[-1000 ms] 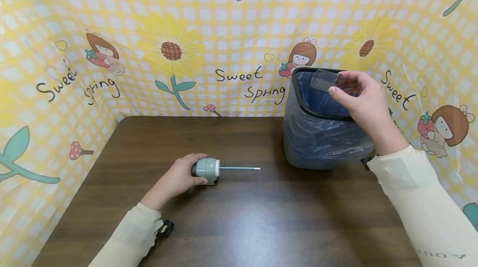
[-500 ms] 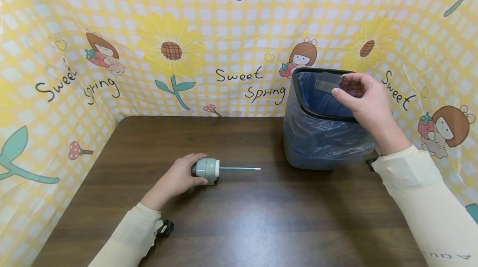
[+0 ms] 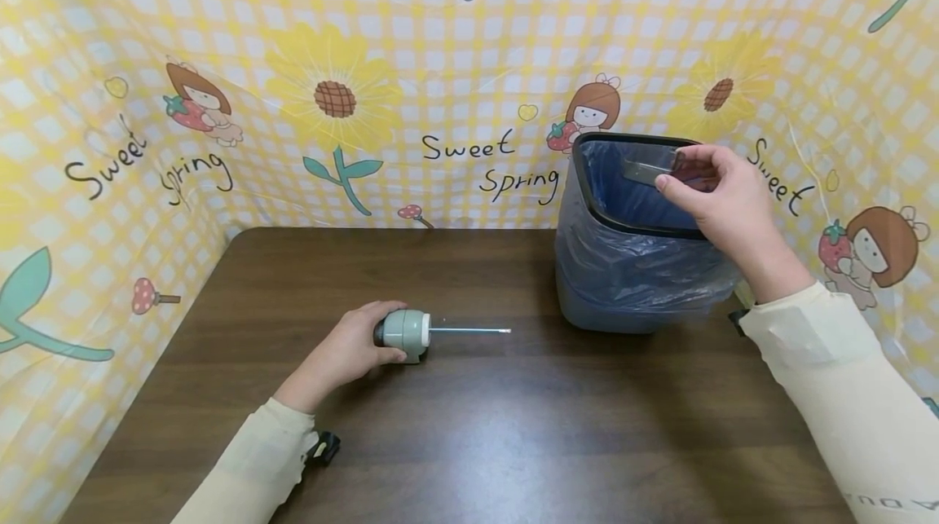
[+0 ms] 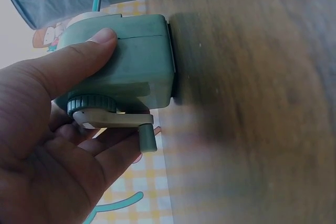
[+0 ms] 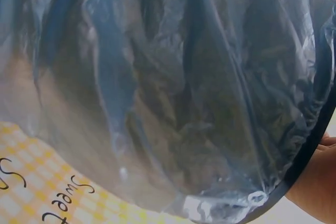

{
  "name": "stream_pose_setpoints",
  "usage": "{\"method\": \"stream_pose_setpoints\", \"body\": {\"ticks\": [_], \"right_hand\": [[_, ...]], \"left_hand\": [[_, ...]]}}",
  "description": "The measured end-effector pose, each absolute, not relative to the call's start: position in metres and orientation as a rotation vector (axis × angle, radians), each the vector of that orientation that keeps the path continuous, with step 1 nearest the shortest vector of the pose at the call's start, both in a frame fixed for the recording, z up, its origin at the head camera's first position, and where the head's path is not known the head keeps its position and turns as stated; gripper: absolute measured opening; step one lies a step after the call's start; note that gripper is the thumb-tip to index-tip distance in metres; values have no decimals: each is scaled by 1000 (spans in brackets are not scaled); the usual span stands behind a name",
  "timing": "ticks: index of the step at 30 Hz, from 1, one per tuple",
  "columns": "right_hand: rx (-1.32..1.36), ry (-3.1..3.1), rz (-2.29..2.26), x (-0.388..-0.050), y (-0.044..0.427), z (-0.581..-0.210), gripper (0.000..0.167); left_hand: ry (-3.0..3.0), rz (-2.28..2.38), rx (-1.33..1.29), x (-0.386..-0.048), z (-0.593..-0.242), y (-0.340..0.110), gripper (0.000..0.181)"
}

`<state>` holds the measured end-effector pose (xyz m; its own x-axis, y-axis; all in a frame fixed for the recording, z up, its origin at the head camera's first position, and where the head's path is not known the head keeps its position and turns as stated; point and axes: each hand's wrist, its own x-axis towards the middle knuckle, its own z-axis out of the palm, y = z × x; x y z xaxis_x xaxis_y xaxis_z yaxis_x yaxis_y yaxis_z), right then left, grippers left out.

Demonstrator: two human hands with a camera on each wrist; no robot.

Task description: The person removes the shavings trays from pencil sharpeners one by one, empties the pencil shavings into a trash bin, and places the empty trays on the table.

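Note:
A green hand-crank pencil sharpener (image 3: pixel 406 333) lies on the brown table with a light blue pencil (image 3: pixel 469 331) sticking out of its front. My left hand (image 3: pixel 354 349) grips it from behind. In the left wrist view the thumb presses on the sharpener's casing (image 4: pixel 139 69), and the crank handle (image 4: pixel 148 137) hangs near the fingers. My right hand (image 3: pixel 722 190) pinches a small clear plastic shavings tray (image 3: pixel 649 169) over the mouth of a trash bin (image 3: pixel 638 279). Whether anything lies in the tray is too small to tell. The right wrist view shows mostly bin liner (image 5: pixel 168 87), which hides the fingers.
The bin stands at the table's back right, with its black rim (image 3: pixel 587 182) and blue plastic liner. A yellow checked cloth (image 3: pixel 455 59) hangs behind and at both sides. The brown tabletop (image 3: pixel 469 426) extends in front of the sharpener.
My right hand has shifted slightly right with the shavings tray, which now looks more tilted over the bin. The left hand and the sharpener have stayed in place.

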<state>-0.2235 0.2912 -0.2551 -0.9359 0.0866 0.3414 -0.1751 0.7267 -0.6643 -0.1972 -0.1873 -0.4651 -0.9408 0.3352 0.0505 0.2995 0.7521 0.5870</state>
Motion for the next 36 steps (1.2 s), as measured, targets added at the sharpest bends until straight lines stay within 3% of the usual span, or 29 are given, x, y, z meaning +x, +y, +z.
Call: {"method": "stream_pose_setpoints", "body": {"ticks": [36], "right_hand": [[190, -2683, 610, -233, 304, -256, 67]], "left_hand": [[2888, 923, 515, -195, -462, -186, 75]]}}
